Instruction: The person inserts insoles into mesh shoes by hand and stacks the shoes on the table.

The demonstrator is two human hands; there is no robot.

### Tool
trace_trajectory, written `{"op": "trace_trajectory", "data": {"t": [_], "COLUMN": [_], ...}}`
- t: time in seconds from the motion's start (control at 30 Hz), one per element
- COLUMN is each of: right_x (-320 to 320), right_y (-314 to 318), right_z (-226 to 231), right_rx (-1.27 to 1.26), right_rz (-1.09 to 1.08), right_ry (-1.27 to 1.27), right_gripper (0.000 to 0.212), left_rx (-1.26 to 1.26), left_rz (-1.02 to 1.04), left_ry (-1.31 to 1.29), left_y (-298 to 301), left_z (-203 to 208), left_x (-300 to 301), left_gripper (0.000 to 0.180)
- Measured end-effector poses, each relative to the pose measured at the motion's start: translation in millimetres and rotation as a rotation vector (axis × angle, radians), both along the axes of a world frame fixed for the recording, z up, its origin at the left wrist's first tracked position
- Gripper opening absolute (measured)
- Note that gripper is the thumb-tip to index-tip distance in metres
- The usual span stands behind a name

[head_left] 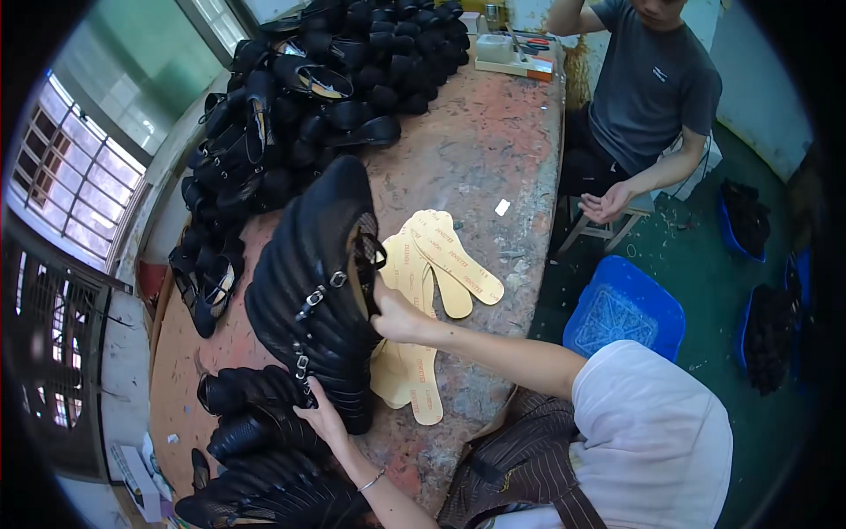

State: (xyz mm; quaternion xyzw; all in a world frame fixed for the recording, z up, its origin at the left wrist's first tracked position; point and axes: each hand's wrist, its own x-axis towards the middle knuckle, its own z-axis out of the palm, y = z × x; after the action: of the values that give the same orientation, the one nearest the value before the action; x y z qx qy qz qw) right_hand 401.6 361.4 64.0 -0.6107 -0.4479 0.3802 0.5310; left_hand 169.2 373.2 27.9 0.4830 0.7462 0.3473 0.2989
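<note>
A long stack of nested black shoes (308,256) with small silver buckles leans up from the table in front of me. My right hand (398,316) is closed on its right side, near the shoe openings; the fingertips are partly hidden there. At the lower end of the stack, my left hand (322,416) grips near the buckled straps, its thumb and fingers against the black shoes. Cream printed insoles (454,269) lie fanned out just beyond my right hand. More of these insoles (407,375) lie under my right forearm.
A large heap of black shoes (352,70) covers the far left of the worn table (493,159). More nested shoes (264,485) lie near left. A co-worker (652,97) sits at the far right. A blue basket (626,304) stands on the floor, with filled blue baskets further right.
</note>
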Motion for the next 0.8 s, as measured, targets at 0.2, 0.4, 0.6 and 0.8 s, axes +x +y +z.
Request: {"op": "trace_trajectory", "data": {"t": [0.2, 0.4, 0.6, 0.8], "right_x": [44.6, 70.9, 165.9, 378.0], "right_y": [-10.8, -29.2, -13.4, 13.3], "right_z": [-71.7, -50.9, 27.9, -2.0], "right_rx": [0.189, 0.011, 0.059, 0.127], "right_rz": [-0.026, 0.028, -0.208, -0.102], "right_ry": [0.192, 0.543, 0.422, 0.555], "right_gripper": [0.084, 0.072, 0.037, 0.033], "left_rx": [0.08, 0.196, 0.457, 0.525], "left_rz": [-0.13, -0.121, -0.264, -0.361], "left_ry": [-0.322, -0.313, -0.463, -0.457], "left_y": [6.1, -5.3, -5.1, 26.4], "left_z": [-8.6, 21.4, 90.0, 75.6], "left_x": [20.5, 42.5, 146.5, 335.8], "left_gripper": [0.066, 0.054, 0.06, 0.073]}}
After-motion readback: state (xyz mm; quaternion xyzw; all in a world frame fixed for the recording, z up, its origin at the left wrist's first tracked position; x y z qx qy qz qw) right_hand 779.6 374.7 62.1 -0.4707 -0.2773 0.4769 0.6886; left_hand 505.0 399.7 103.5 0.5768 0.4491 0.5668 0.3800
